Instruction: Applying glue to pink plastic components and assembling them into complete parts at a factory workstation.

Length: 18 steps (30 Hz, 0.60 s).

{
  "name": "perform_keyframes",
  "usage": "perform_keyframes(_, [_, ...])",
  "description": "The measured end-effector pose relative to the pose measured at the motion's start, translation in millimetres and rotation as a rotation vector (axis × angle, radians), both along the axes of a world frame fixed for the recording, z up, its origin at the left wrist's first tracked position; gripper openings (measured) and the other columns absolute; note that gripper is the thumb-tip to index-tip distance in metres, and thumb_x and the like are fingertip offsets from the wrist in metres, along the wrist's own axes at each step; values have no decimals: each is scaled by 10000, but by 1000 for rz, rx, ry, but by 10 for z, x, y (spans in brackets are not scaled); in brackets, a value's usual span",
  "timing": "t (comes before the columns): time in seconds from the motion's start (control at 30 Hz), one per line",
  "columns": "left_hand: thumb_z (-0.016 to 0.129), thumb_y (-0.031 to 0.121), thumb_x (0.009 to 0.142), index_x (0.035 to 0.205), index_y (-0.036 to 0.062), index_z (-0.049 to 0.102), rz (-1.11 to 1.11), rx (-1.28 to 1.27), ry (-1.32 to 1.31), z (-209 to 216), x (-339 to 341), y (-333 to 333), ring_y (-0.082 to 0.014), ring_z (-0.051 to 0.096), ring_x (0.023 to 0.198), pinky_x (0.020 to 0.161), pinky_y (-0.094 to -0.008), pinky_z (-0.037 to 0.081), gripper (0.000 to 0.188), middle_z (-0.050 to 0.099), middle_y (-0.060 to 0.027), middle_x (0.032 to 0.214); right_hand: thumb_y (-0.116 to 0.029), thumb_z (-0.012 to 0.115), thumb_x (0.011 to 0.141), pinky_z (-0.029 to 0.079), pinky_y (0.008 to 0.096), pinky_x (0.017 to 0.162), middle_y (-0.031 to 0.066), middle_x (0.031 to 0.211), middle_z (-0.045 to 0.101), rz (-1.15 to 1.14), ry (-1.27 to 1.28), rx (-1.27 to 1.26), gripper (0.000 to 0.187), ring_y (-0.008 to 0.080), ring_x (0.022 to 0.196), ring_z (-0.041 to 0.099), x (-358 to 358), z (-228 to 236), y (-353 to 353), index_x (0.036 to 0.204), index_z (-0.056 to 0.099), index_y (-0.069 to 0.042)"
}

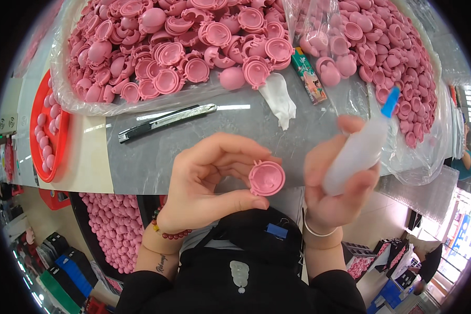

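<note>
Between the thumb and fingers of my left hand [209, 175] is a small pink plastic half-shell [267, 178], its hollow side facing up. My right hand [337, 172] is wrapped round a white squeeze bottle [357, 154], slightly blurred, with its blue tip [390, 102] pointing up and away from the shell. The two hands are apart, above the near edge of the grey table [141, 175]. Beyond them lies a heap of similar pink shells [167, 78] on clear plastic sheeting.
A box cutter [167, 122] lies beyond my left hand. Past it are a crumpled white tissue [279, 99] and a small green packet [309, 76]. At left stands a red tray [35, 112] with pink balls; below the table is a dark bin of pink balls [112, 230]. More shells [397, 57] lie far right.
</note>
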<state>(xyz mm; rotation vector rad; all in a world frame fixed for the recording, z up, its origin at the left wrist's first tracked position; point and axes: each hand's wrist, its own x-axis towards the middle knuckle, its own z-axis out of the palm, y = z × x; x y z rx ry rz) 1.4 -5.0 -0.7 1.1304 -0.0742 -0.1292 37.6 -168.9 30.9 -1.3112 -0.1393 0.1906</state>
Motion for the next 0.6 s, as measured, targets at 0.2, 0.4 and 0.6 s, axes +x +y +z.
perform_keyframes(0.2, [808,31,521,925,-44,524,50,135,-30,38,1,-63,-237,601,892,793,-320,477,500,603,-170,923,-526,512,778,229,238,440,26,628,413,-108,-494,-9,623,84,494,331,90,-82,-146,1011,471,51])
perform_keyframes(0.4, [774,-6,556,950,-59,540,52,156,-103,-22,6,-36,-223,607,876,783,-314,488,462,607,-156,928,-610,414,793,197,249,436,37,660,393,-9,-950,-133,668,103,514,301,37,-110,-152,873,542,41])
perform_keyframes(0.6, [737,-49,596,981,-64,552,44,143,-141,-25,7,-39,-191,613,860,778,-294,492,427,611,-150,954,-615,349,817,240,238,419,38,628,426,-64,-898,-347,685,117,485,362,-76,-80,-113,875,549,38])
